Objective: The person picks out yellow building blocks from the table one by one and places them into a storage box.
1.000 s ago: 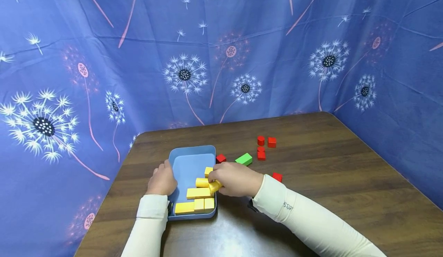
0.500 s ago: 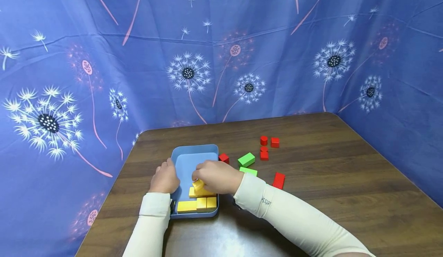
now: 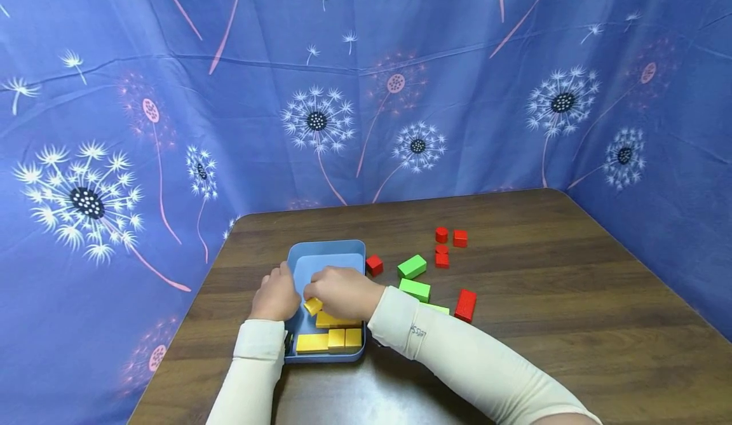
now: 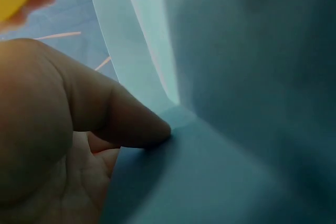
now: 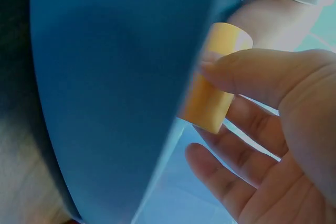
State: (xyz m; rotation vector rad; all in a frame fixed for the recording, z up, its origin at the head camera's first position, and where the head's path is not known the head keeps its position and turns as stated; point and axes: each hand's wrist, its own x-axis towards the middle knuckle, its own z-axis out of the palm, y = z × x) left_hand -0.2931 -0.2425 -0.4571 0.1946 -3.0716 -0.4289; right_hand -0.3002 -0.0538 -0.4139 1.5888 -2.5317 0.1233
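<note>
A blue tray (image 3: 326,245) with raised walls sits on the table, and my left hand (image 3: 276,293) grips its left side. In the left wrist view the thumb (image 4: 131,116) presses on the inner face of the tray wall. Over the tray, my right hand (image 3: 345,291) pinches a yellow cylinder (image 5: 210,87) between thumb and fingers. Below that hand lies a long yellow block (image 3: 337,321), partly covered. Along the near wall stand a yellow rectangular block (image 3: 312,344) and two yellow cubes (image 3: 336,340). My right hand hides part of the tray's right side.
Right of the tray lie a red cube (image 3: 374,265) and green blocks (image 3: 412,266), one partly behind the right sleeve (image 3: 434,330). Farther right are small red pieces (image 3: 442,260) and a red rectangular block (image 3: 466,305). A blue patterned cloth (image 3: 366,94) hangs behind the table (image 3: 532,272).
My right hand has moved left over the tray with the yellow cylinder, uncovering green blocks and the red rectangular block. My left hand keeps its grip. The head view has shifted slightly.
</note>
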